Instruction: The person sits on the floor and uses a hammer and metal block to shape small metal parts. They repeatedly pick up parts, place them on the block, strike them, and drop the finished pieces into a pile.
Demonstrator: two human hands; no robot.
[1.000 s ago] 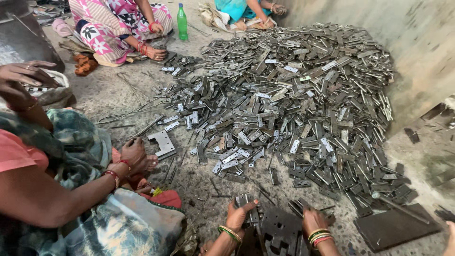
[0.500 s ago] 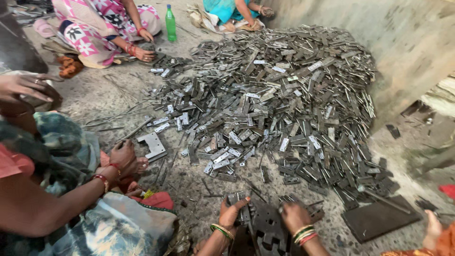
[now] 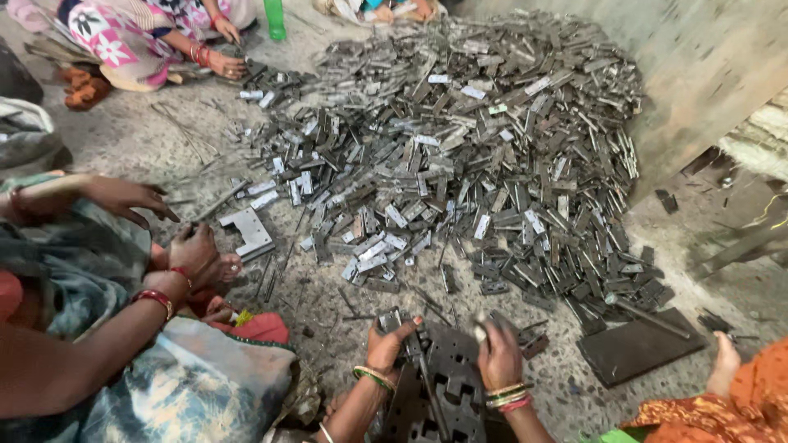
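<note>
The left hand (image 3: 387, 344) is closed around a small grey metal piece (image 3: 395, 320). The right hand (image 3: 498, 354) is clenched on another metal piece (image 3: 483, 329). Both hands sit just above a dark notched metal block (image 3: 447, 385) on the floor (image 3: 148, 139), at the near edge.

Past the hands lies a very big pile of grey metal pieces (image 3: 460, 156). It spreads across the floor up to the wall (image 3: 698, 66). A flat dark plate (image 3: 636, 344) lies on the right, next to the pile.

On the left a co-worker's hand (image 3: 193, 250) rests near a notched grey plate (image 3: 246, 232). At the far edge stands a green bottle (image 3: 274, 18).
</note>
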